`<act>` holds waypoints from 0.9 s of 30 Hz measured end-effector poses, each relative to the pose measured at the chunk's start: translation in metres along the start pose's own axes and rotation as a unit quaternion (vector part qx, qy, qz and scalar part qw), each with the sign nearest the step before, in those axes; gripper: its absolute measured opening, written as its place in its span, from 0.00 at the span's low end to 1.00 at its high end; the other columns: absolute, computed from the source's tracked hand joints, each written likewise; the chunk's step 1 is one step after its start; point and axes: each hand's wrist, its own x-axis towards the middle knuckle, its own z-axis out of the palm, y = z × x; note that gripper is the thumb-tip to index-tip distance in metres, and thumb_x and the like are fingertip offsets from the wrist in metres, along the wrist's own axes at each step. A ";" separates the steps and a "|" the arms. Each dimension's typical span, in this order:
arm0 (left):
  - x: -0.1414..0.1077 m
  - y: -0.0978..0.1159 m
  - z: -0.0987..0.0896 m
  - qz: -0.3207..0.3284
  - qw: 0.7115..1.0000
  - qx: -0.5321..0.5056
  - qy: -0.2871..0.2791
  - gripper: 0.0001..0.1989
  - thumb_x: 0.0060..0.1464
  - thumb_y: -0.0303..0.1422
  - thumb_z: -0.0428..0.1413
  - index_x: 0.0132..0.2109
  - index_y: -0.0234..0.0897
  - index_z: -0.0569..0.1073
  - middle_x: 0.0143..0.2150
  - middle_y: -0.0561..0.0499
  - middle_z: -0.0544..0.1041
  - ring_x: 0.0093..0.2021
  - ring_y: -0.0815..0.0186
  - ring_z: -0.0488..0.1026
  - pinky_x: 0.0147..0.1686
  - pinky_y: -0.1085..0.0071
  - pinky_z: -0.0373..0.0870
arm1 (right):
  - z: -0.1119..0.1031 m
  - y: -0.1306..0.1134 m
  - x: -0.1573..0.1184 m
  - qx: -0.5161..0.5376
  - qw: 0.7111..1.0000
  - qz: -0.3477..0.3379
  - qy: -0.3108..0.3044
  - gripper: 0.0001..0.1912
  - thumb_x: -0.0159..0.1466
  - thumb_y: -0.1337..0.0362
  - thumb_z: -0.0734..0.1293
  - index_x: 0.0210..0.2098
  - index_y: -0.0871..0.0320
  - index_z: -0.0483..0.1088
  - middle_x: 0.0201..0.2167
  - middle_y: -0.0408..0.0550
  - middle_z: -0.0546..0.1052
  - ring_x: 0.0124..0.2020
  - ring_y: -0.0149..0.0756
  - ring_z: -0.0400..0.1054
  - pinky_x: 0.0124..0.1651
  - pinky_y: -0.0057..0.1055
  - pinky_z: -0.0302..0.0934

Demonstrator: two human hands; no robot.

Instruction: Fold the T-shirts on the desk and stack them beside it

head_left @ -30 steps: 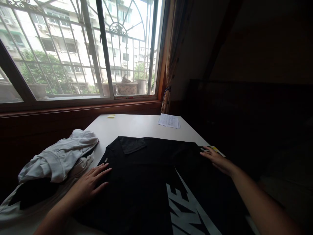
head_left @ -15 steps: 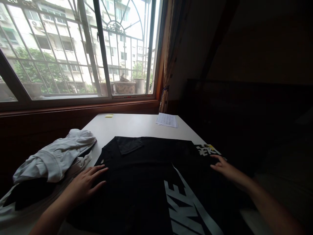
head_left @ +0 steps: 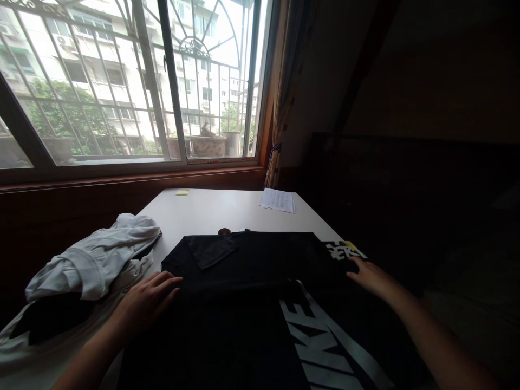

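- At the left of the frame, a pile of white clothes point(head_left: 93, 254) lies on the table point(head_left: 211, 208), just beside your left arm.
- Next comes your left hand point(head_left: 148, 295), left of the middle and low down. Its fingers are bent and touch the left edge of the black shirt point(head_left: 244, 303). I can't tell if they pinch the cloth or only rest on it.
- Ahead of that hand, a bit to the right, a dark flap point(head_left: 211, 252) lies at the shirt's far left corner. Your left hand is the nearer one to it.
- Past the flap, a small round brown thing point(head_left: 224, 232) peeks out behind the shirt's far edge.
- The shirt fills the lower middle, between your two hands. Its long way seems to run side to side, from one hand to the other, but the bottom of the frame cuts it off, so I can't be sure. The big gray letters point(head_left: 320, 341) are nearer your right hand.
- Right of the middle, a dark thing with white letters point(head_left: 343, 251) sticks out by the shirt's far right corner.
- Last is your right hand point(head_left: 369, 277), just beside those white letters, at the shirt's right side. Its pointing finger and thumb reach left. I can't tell if they hold cloth.
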 end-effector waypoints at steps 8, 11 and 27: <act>0.068 -0.005 0.026 0.002 0.999 -0.007 -0.053 0.22 0.69 0.44 0.46 0.64 0.46 0.71 0.69 0.49 0.67 0.68 0.55 0.63 0.67 0.56 0.61 | -0.021 -0.112 0.004 0.044 0.992 -0.107 -0.055 0.21 0.68 0.57 0.59 0.58 0.54 0.72 0.56 0.54 0.73 0.56 0.48 0.68 0.61 0.42 0.59; 0.106 -0.009 0.048 -0.059 0.995 0.018 -0.081 0.26 0.69 0.44 0.45 0.67 0.39 0.67 0.71 0.46 0.63 0.72 0.55 0.55 0.70 0.56 0.53 | -0.011 -0.168 0.012 0.083 0.984 -0.137 -0.081 0.23 0.69 0.57 0.58 0.60 0.57 0.70 0.60 0.55 0.71 0.59 0.48 0.65 0.63 0.40 0.57; 0.154 -0.041 0.090 -0.242 0.961 0.068 -0.117 0.33 0.68 0.50 0.37 0.74 0.43 0.52 0.77 0.49 0.43 0.76 0.53 0.40 0.70 0.43 0.41 | 0.038 -0.266 0.071 0.093 0.970 -0.174 -0.140 0.34 0.73 0.44 0.48 0.74 0.48 0.47 0.76 0.40 0.43 0.75 0.39 0.33 0.74 0.47 0.28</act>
